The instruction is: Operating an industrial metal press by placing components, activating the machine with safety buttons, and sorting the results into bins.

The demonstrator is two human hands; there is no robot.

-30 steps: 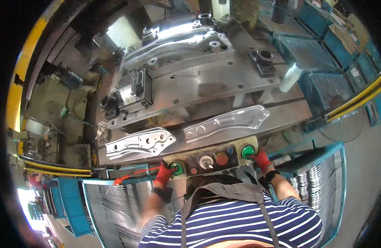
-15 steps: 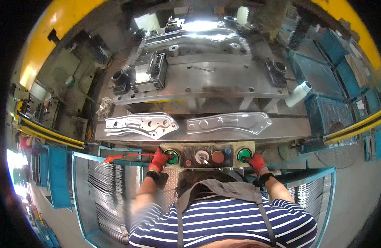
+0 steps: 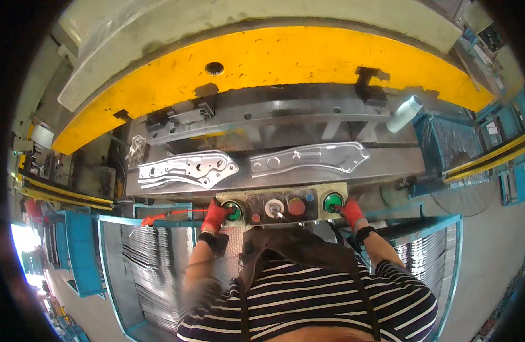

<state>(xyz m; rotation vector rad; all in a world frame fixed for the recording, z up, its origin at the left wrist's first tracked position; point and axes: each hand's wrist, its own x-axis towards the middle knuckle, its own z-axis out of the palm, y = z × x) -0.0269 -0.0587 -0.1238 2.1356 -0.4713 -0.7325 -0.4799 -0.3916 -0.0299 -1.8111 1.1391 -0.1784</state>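
Observation:
My left hand (image 3: 216, 217), in a red glove with dark fingertips, reaches onto the green push button (image 3: 233, 211) at the left end of a control box (image 3: 257, 199). At its other end, the similarly gloved right hand (image 3: 351, 214) has its fingertips on a second green button (image 3: 333, 202). Neither hand holds anything; the fingers that show are stretched out, others are hidden. Beyond the box, a shiny stamped metal part (image 3: 188, 168) with holes lies on the ledge at left. A flatter stamped part (image 3: 308, 158) is beside it at right.
A yellow press slide (image 3: 296, 57) spans the far side, over the lower die (image 3: 262, 111). A pale bottle (image 3: 404, 114) stands right, a crumpled rag (image 3: 137, 149) left. Blue-framed racks (image 3: 111, 268) of stacked metal parts flank me. A red-handled tool (image 3: 154, 219) lies near my left hand.
The yellow press slide has come down into view and covers most of the lower die. Both hands stay on the green buttons. The view has shifted slightly.

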